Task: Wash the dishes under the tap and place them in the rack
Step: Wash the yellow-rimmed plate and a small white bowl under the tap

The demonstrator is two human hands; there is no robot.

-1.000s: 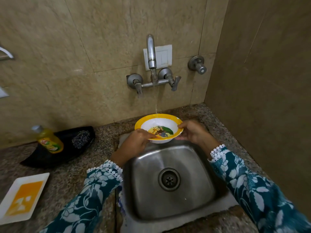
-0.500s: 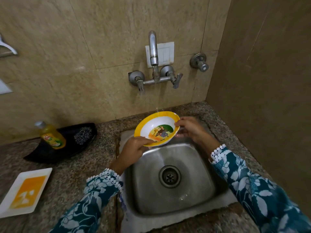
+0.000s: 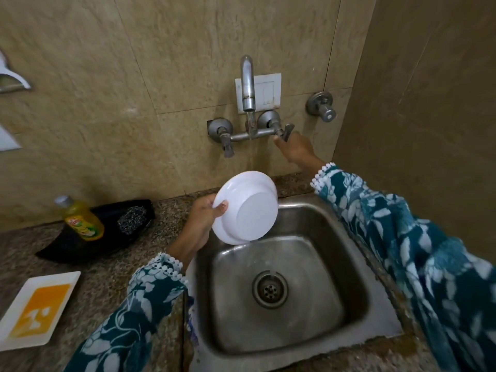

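So the left hand (image 3: 200, 224) is gripping the bowl (image 3: 245, 208) by its left rim, thumb on the outside and the other fingers curled behind it. The bowl is hanging over the back-left corner of the sink (image 3: 357, 267), tipped up almost on edge, its white underside facing the camera and the open side pointing away toward the wall. Water is running off its bottom edge into the basin.

The right hand (image 3: 295, 149) is reaching up to the right handle of the tap (image 3: 248, 103), fingers touching it, but I honestly can't tell if they're wrapped round it or just resting there. A thin stream is falling from the spout.

On the counter (image 3: 112, 275) left of the sink, a yellow soap bottle (image 3: 81, 220) is lying in a black tray (image 3: 80, 244) beside a scrubber (image 3: 131, 218), and a white-and-orange plate (image 3: 35, 310) is sitting nearer the front.
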